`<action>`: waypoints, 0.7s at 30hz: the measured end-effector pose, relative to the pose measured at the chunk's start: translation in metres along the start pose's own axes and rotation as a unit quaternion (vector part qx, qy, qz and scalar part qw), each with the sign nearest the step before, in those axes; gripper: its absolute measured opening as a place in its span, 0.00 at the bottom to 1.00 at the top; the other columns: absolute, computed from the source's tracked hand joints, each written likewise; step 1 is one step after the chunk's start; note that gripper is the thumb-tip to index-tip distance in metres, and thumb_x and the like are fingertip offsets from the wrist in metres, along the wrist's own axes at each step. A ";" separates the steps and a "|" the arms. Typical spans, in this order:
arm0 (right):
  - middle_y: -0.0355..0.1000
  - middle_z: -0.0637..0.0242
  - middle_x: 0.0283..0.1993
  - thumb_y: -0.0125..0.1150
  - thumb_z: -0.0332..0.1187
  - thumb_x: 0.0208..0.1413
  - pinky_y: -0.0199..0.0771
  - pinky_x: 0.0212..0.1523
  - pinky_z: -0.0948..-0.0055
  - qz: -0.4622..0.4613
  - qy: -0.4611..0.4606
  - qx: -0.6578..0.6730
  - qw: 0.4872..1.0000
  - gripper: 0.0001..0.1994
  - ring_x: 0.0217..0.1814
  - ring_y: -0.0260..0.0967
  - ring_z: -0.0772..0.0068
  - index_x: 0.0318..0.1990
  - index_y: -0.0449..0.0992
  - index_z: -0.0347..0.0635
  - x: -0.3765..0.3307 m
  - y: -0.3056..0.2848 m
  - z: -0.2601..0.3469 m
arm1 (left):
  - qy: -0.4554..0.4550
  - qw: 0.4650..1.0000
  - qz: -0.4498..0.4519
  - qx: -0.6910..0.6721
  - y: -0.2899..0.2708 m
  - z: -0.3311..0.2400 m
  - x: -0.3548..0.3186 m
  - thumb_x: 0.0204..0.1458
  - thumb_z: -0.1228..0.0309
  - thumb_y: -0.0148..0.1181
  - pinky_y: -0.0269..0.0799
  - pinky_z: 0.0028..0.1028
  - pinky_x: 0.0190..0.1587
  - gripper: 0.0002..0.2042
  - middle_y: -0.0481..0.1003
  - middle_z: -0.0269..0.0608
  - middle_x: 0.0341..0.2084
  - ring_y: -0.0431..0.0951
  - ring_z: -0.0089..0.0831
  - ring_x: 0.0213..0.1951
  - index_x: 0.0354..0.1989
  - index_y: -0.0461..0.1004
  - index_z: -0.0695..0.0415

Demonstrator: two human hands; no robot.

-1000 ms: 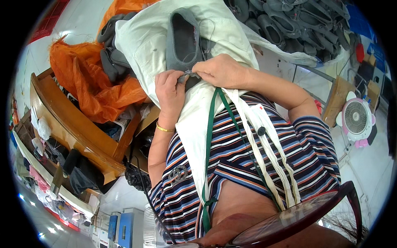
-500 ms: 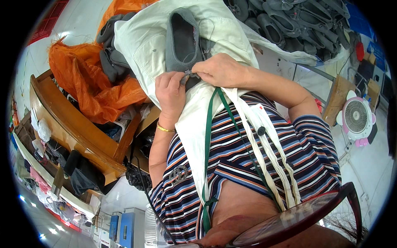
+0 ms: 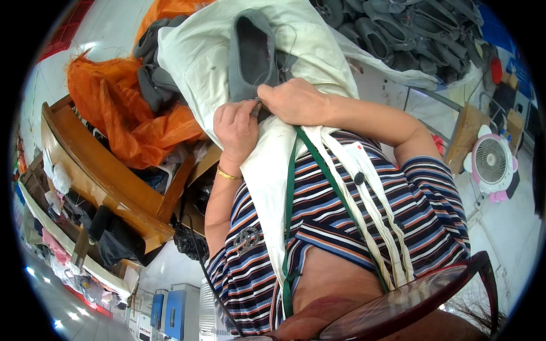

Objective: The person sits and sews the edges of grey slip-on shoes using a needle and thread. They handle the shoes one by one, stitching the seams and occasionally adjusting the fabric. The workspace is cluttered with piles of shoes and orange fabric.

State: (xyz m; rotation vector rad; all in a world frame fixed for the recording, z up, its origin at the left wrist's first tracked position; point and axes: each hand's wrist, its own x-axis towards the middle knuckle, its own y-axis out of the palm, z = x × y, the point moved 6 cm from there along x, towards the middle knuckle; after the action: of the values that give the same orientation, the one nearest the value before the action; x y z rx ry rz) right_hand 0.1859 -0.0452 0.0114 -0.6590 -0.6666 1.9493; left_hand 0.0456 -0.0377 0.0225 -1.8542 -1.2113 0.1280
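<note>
Nothing has shifted since the earlier frame. I keep my left hand (image 3: 236,128) pinched on the gray shoe (image 3: 253,57) heel, lying on the apron (image 3: 199,51); my right hand (image 3: 296,102) closes beside it, contents unclear.

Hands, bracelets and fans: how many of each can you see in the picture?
Hands: 2, the left hand and the right hand, both on the grey shoe
Gold bracelets: 1
Pink and white fans: 1
Total: 4
</note>
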 end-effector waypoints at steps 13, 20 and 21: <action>0.73 0.50 0.27 0.49 0.35 0.64 0.70 0.32 0.52 -0.052 0.057 0.183 0.980 0.09 0.31 0.73 0.42 0.40 0.64 0.37 0.003 0.006 -0.016 | -0.107 0.983 -0.020 -0.149 0.006 0.016 -0.014 0.40 0.85 0.64 0.69 0.31 0.39 0.16 0.76 0.39 0.32 0.73 0.37 0.34 0.39 0.79 0.57; 0.74 0.55 0.29 0.50 0.36 0.63 0.71 0.33 0.53 -0.009 0.053 0.178 0.983 0.09 0.33 0.73 0.44 0.39 0.69 0.40 0.012 -0.002 -0.016 | -0.045 0.993 -0.008 -0.112 0.006 0.010 -0.008 0.41 0.84 0.64 0.68 0.31 0.37 0.16 0.76 0.39 0.31 0.72 0.37 0.33 0.40 0.79 0.57; 0.74 0.56 0.30 0.51 0.36 0.63 0.72 0.33 0.54 0.019 0.058 0.163 0.985 0.08 0.33 0.73 0.45 0.39 0.70 0.42 0.013 -0.004 -0.015 | -0.038 0.994 -0.005 -0.102 0.005 0.009 -0.008 0.40 0.84 0.64 0.68 0.32 0.37 0.17 0.76 0.39 0.31 0.72 0.38 0.33 0.40 0.79 0.57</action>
State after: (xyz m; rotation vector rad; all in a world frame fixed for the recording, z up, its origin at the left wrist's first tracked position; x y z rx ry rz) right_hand 0.1937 -0.0289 0.0013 -0.5786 -0.2542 1.9796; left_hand 0.0403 -0.0387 0.0112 -2.0344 -1.3268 0.0724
